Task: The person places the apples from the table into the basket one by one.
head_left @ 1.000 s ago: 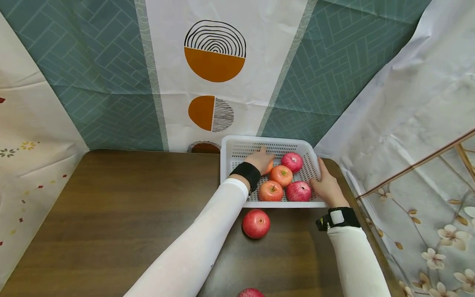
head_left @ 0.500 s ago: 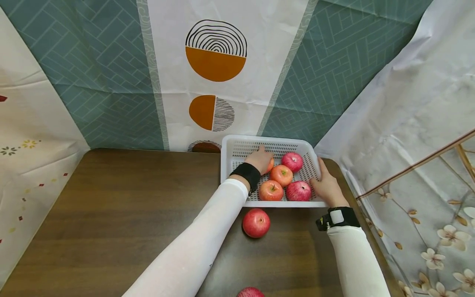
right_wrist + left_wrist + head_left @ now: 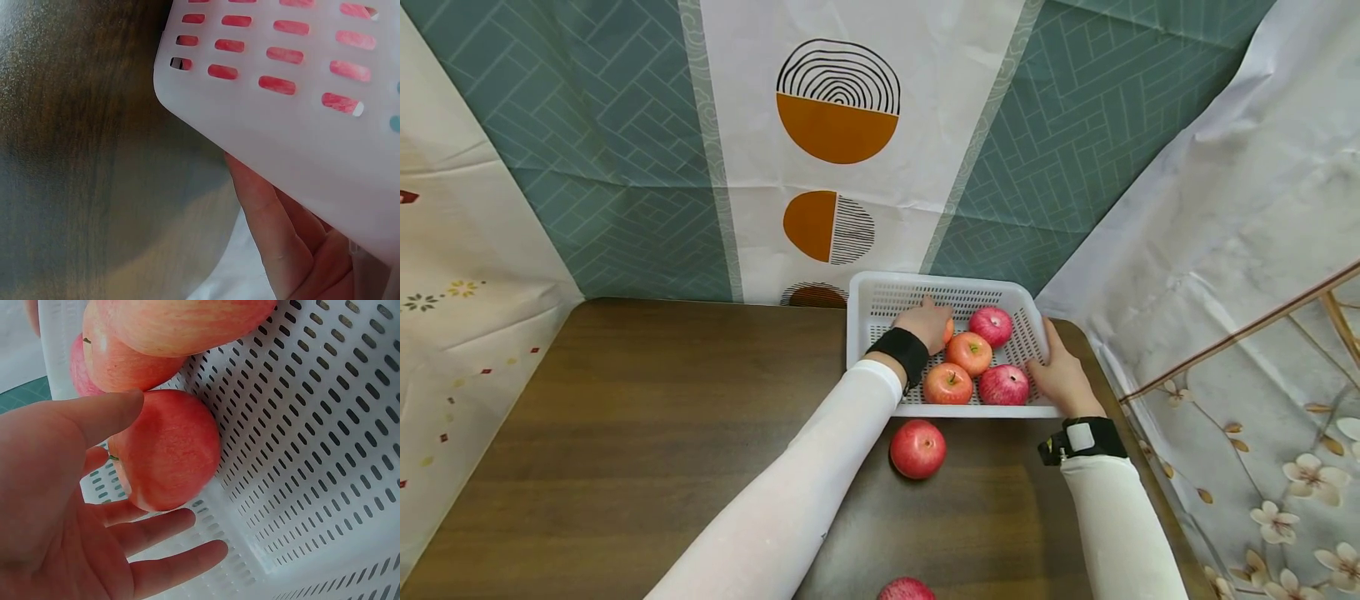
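Observation:
A white slotted plastic basket sits at the far right of the table. Inside are orange-red apples and two pinkish-red fruits that look like pomegranates. My left hand reaches into it over an apple. In the left wrist view the thumb lies against that apple, while the other fingers stretch out, spread, along its far side; one is partly hidden. My right hand grips the basket's right end, thumb inside and fingers outside. Its fingers show below the basket's wall in the right wrist view.
On the brown table, a round red fruit lies just in front of the basket. Another red fruit is cut off by the bottom of the head view. Patterned cloth hangs behind the table.
The head view has shifted very slightly. Both hands, the basket and the fruit keep nearly the same places.

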Motion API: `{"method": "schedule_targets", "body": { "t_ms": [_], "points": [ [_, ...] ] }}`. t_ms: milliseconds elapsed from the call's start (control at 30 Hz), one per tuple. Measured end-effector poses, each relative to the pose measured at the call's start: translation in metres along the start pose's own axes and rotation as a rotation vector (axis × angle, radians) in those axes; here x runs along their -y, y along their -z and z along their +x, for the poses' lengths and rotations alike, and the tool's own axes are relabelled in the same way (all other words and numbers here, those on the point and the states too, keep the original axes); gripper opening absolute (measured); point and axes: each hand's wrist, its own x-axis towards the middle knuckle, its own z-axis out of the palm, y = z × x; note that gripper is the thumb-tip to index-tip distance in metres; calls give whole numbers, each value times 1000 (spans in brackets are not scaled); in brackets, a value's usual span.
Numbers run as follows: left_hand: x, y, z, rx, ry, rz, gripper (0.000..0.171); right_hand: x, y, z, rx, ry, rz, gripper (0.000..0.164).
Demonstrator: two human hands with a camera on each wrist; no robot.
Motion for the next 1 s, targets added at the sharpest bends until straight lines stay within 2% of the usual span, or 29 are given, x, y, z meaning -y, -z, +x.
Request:
{"method": "schedule_targets", "body": {
  "t_ms": [200,333,500,600,700,767,867,933,1000],
  "points": [
    [7,4,-6,-2,7,-10,61,3,-1,1,22,-16,12,86],
    [13,7,-9,-32,-45,-13,62,2,-1,0,17,-16,9,85],
    [26,18,-14,-58,-140,-119,68,2,2,-1,12,8,-4,84],
    [38,28,-29,-136,-197,-184,68,5,1,-3,12,13,0,84],
    [52,34,-50,-288,-215,-254,66,7,0,-5,15,10,8,84],
    [63,31,-64,-411,-184,-310,66,7,0,-6,16,10,6,84],
    [78,19,-82,-571,-77,-416,66,5,1,-6,25,15,3,83],
    [88,8,-90,-625,22,-493,69,4,1,-7,28,24,-10,83],
    [95,-3,-95,-623,115,-590,72,2,2,-7,33,27,-14,83]
  ]
}}
